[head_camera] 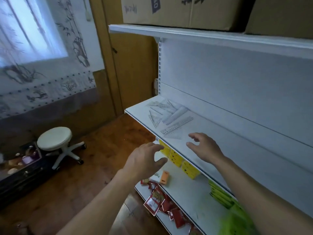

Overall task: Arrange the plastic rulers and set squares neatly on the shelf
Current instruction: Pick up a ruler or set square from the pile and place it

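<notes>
Entry 1: my right hand, fingers spread wide and holding nothing, over the middle shelf, just beside the nearest clear ruler.
Entry 2: my left hand, fingers loosely spread, empty, out past the shelf's front edge.
Entry 3: set squares and more rulers, scattered at the shelf's left end, some overlapping; bare white board runs to their right.
Lower shelf: yellow boxes, red packets.
Top shelf: cardboard boxes.
</notes>
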Tool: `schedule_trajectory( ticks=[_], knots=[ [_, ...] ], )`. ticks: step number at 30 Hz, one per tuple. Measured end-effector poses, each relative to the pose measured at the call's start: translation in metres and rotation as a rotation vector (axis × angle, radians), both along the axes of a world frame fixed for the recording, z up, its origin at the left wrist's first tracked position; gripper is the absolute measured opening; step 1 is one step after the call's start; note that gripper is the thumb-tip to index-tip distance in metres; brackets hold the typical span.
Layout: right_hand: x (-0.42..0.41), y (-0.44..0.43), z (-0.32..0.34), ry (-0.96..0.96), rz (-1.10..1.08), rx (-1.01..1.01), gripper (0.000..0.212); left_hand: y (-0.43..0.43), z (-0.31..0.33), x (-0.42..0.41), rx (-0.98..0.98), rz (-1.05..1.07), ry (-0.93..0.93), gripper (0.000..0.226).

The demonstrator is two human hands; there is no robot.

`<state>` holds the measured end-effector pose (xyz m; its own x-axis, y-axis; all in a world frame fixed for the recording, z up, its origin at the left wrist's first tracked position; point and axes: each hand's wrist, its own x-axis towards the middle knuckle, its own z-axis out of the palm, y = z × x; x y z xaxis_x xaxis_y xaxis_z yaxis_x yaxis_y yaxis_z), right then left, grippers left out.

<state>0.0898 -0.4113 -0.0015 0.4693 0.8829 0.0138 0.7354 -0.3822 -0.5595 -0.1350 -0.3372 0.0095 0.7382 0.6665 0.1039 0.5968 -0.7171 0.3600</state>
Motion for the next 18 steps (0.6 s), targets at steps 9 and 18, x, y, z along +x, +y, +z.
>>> schedule_trajectory(
  ticks=[9,18],
  knots=[
    [0.008,0.112,-0.028,-0.092,0.028,-0.074,0.052,0.137,-0.014,0.039,-0.091,-0.088,0.032,0.047],
    [-0.015,0.117,-0.045,-0.185,-0.134,-0.130,0.071,0.217,-0.013,0.088,-0.167,-0.405,0.044,0.044]
  ],
)
